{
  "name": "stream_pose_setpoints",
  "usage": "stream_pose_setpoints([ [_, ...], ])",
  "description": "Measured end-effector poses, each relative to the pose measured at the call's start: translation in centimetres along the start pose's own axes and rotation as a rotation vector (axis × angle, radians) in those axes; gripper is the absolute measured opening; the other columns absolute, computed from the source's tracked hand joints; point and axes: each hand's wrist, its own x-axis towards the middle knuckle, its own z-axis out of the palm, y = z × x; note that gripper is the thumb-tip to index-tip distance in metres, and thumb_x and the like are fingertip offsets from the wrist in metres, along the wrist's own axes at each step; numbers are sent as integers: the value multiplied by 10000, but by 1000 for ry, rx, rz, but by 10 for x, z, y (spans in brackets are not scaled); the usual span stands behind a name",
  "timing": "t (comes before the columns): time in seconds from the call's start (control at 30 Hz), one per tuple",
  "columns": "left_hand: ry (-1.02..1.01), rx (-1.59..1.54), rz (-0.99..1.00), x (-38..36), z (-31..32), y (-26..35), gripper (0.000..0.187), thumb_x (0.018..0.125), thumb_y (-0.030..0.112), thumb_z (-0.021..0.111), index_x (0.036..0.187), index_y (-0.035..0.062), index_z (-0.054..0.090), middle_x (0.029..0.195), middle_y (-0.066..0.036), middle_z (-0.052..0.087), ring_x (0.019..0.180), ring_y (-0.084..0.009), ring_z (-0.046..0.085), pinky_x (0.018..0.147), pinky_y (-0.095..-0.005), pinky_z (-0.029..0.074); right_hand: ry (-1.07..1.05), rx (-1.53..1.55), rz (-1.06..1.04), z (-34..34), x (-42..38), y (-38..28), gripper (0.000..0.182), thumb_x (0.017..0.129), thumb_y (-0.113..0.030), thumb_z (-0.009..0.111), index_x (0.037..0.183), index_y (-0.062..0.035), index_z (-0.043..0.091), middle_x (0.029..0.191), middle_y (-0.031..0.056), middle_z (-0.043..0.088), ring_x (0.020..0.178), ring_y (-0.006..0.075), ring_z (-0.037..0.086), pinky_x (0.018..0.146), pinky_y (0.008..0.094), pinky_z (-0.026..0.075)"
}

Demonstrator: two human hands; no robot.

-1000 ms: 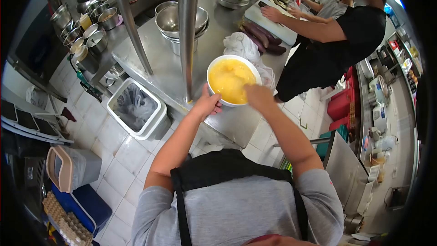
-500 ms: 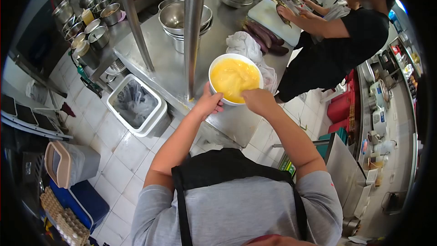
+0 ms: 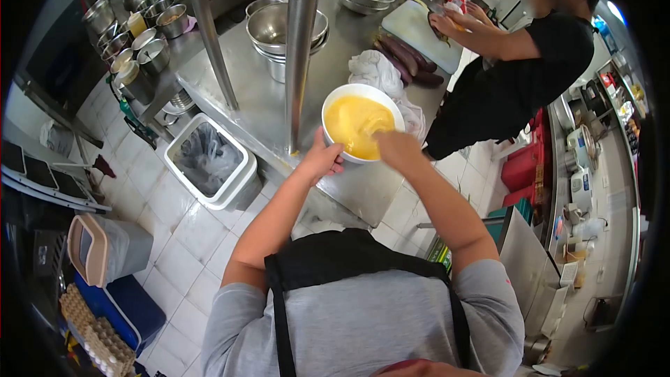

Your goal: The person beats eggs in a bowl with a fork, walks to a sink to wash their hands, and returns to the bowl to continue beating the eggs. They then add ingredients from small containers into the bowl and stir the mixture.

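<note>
A white bowl (image 3: 363,122) of yellow beaten egg (image 3: 356,124) sits near the front edge of the steel bench (image 3: 258,101). The left hand (image 3: 321,158) grips the bowl's near-left rim, thumb over the edge and fingers on the outer wall. The right hand (image 3: 396,148) is over the bowl's near-right rim, fingers curled down toward the egg; it seems to be clenched on a utensil, but motion blur hides whatever it holds, so I cannot tell what it is grasping. Just beyond the bowl lies a crumpled white cloth (image 3: 375,70), and past that several dark purple eggplants (image 3: 408,56) lie side by side next to a white cutting board (image 3: 419,28). A steel post (image 3: 299,63) rises from the bench just left of the bowl, with a stack of steel mixing bowls (image 3: 276,28) behind it. A co-worker in a black shirt (image 3: 530,63) stands at the far right end of the bench, both hands (image 3: 453,21) on the cutting board. On the floor left of the bench stands a white bin (image 3: 209,160) lined with a plastic bag, and small steel pots (image 3: 136,38) crowd the far-left counter.
</note>
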Motion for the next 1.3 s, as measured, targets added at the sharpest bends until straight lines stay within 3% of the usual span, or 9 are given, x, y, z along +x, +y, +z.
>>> stream_pose_setpoints([
  [0.27,0,21,23,-4,0,0,745,772,229,498,1309,156,-13,744,-89,528,523,-140,537,432,-234,411,108,36,-82,0,2,-3,194,759,-197,464,827,-128,632,852,101,614,818,244,591,671,378,459],
  [0.43,41,19,1,-5,2,-1,725,770,219,494,1304,149,9,744,-88,531,507,-140,534,434,-238,415,-197,-58,-27,-54,5,23,203,749,-190,463,871,-130,614,838,142,608,786,271,595,694,399,454],
  [0.53,32,27,5,-4,3,0,711,769,211,495,1297,142,24,736,-85,531,500,-140,531,431,-238,416,104,-21,-91,-23,1,-12,183,746,-201,474,800,-127,633,821,135,611,768,257,599,665,388,464],
  [0.7,21,38,24,-4,2,-1,723,762,204,499,1296,138,16,726,-83,530,504,-141,531,424,-243,416,-275,-76,33,-63,15,22,185,762,-160,450,842,-126,614,830,131,613,805,250,594,693,407,459],
  [0.8,21,27,27,-2,2,3,732,756,205,505,1294,137,14,726,-83,530,502,-141,530,417,-243,414,88,-27,-48,-17,13,-5,160,744,-152,480,773,-110,631,837,126,615,807,234,595,660,397,467],
  [0.93,48,23,18,-1,2,0,736,755,211,508,1293,135,11,726,-84,530,496,-141,528,410,-239,409,-291,-51,-135,-67,-1,24,219,772,-175,416,881,-117,598,881,135,603,816,274,591,673,422,462],
  [1.07,42,48,15,-3,3,0,735,758,219,508,1294,137,11,731,-87,532,502,-142,528,413,-236,407,134,79,-75,-1,15,8,192,758,-189,453,831,-117,615,862,126,606,821,254,590,703,405,454],
  [1.2,35,30,18,-2,2,-2,735,761,220,507,1293,136,7,732,-90,530,498,-141,525,410,-233,405,-258,102,-116,-63,-7,23,225,786,-213,408,896,-119,580,852,130,602,832,287,581,740,417,436],
  [1.3,36,37,21,-4,4,0,739,766,218,504,1294,135,-6,737,-91,528,496,-142,524,408,-231,403,-19,-12,-77,-11,7,18,229,782,-223,413,884,-126,593,851,115,605,822,266,582,686,403,444],
])
